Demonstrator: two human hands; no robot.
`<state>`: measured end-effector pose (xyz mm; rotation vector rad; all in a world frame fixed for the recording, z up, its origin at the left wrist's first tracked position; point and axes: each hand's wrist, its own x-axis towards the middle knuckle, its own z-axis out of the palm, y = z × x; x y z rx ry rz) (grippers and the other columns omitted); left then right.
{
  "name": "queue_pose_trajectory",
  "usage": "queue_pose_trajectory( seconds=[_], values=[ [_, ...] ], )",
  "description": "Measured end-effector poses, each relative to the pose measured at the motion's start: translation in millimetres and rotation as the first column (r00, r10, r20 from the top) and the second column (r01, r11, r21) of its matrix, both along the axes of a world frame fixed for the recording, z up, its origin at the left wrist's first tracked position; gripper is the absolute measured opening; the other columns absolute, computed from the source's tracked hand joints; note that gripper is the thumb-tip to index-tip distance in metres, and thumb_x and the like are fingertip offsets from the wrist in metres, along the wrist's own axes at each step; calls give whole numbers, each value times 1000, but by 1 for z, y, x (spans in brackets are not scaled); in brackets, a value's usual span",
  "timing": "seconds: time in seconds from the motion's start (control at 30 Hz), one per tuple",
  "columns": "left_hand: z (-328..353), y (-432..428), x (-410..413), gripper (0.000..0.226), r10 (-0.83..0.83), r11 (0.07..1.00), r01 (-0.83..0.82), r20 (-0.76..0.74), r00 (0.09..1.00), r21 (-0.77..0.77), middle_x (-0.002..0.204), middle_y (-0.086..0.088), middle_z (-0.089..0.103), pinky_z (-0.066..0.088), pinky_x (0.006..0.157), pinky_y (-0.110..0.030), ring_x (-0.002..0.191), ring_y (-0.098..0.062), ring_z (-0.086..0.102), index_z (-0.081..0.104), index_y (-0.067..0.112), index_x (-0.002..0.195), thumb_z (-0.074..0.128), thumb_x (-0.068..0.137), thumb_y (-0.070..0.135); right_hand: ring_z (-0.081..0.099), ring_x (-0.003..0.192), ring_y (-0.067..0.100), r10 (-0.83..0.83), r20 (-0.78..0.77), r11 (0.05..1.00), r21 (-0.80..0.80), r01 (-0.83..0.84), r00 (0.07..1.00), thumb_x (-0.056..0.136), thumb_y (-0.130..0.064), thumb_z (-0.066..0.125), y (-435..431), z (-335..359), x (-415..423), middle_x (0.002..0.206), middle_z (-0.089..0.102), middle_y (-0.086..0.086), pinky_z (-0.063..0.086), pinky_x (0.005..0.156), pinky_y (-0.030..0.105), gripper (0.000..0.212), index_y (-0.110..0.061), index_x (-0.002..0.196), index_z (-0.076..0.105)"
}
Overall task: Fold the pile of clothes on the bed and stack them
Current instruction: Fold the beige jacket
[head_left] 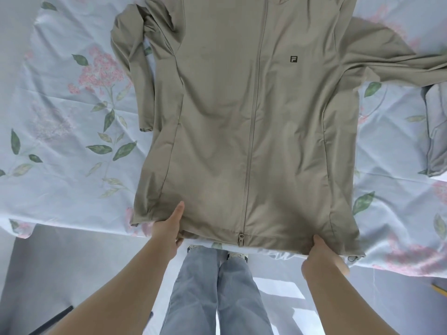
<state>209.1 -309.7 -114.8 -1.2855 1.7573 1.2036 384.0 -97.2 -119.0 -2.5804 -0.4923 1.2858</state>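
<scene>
A beige zip-up jacket point(246, 112) lies front up and spread flat on the bed, zipper closed, hem toward me at the bed's near edge. Its left sleeve point(135, 76) is bent down alongside the body; its right sleeve point(391, 61) stretches out to the right. My left hand point(169, 228) pinches the hem near the left corner, thumb on top of the cloth. My right hand point(321, 255) grips the hem near the right corner, fingers hidden under the fabric.
The bed wears a pale blue sheet point(60, 112) with pink flowers and green leaves. A folded grey garment point(435, 131) lies at the right edge. Below the bed edge are my jeans-clad legs point(217, 291) and the floor.
</scene>
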Motion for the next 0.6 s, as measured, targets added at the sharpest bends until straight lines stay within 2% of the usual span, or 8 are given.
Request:
queue_pose_trajectory(
  seconds=[0.07, 0.13, 0.17, 0.23, 0.3, 0.4, 0.5, 0.6],
  values=[
    [0, 1, -2, 74, 146, 988, -147, -28, 989, -56, 128, -1, 51, 47, 88, -35, 106, -22, 55, 37, 16, 134, 75, 76, 42, 51, 114, 33, -30, 58, 995, 97, 24, 998, 81, -28, 66, 0, 4, -3, 129, 48, 11, 41, 86, 36, 64, -5, 132, 34],
    [7, 1, -5, 74, 171, 955, -177, -46, 984, -240, 129, -2, 47, 44, 85, -33, 112, -26, 51, 34, 16, 139, 69, 80, 44, 54, 97, 34, 176, 173, 967, 154, -203, 969, 80, -18, 65, -3, 11, -11, 110, 53, 17, 43, 81, 39, 43, -4, 114, 43],
    [11, 2, -6, 68, 150, 930, -164, -68, 986, -329, 126, -2, 47, 43, 83, -33, 111, -27, 50, 36, 16, 137, 66, 82, 43, 52, 88, 32, 302, 170, 928, 173, -330, 938, 79, -14, 64, -6, 16, -17, 99, 52, 16, 43, 77, 39, 31, -6, 102, 44],
    [22, 7, -12, 54, 107, 896, -186, -212, 971, -402, 125, -2, 46, 46, 88, -39, 109, -30, 51, 42, 13, 126, 63, 81, 34, 48, 85, 28, 536, 92, 821, 175, -543, 839, 77, -11, 60, -12, 22, -35, 100, 50, 13, 43, 76, 39, 21, -8, 93, 45],
    [31, 15, -19, 33, -147, 895, -4, -305, 941, -445, 122, -7, 46, 44, 83, -40, 104, -30, 50, 44, 13, 108, 60, 82, 27, 47, 86, 25, 738, 34, 661, 163, -732, 674, 79, -12, 60, -17, 26, -60, 113, 49, 11, 38, 76, 33, 24, -13, 100, 50],
    [36, 25, -40, 24, -531, 822, 376, -339, 777, -427, 99, -4, 50, 34, 69, -30, 86, -23, 49, 48, 10, 100, 59, 84, 24, 52, 97, 25, 920, -14, 386, 204, -900, 391, 81, -18, 59, -22, 32, -102, 126, 43, 3, 40, 84, 33, 38, -23, 118, 51],
    [34, 32, -70, 25, -663, 748, 572, -345, 665, -337, 104, 2, 49, 43, 74, -31, 88, -19, 52, 48, 19, 108, 58, 86, 26, 44, 118, 26, 991, 3, 128, 228, -965, 132, 84, -21, 57, -23, 38, -143, 138, 39, 0, 38, 101, 41, 47, -26, 129, 47],
    [27, 31, -105, 21, -728, 684, 648, -359, 584, -335, 109, 4, 49, 38, 62, -23, 82, -8, 51, 47, 26, 106, 55, 87, 25, 34, 129, 24, 995, 54, -88, 191, -978, -79, 87, -25, 53, -23, 40, -181, 147, 31, -3, 30, 106, 39, 54, -29, 139, 38]
  ],
)
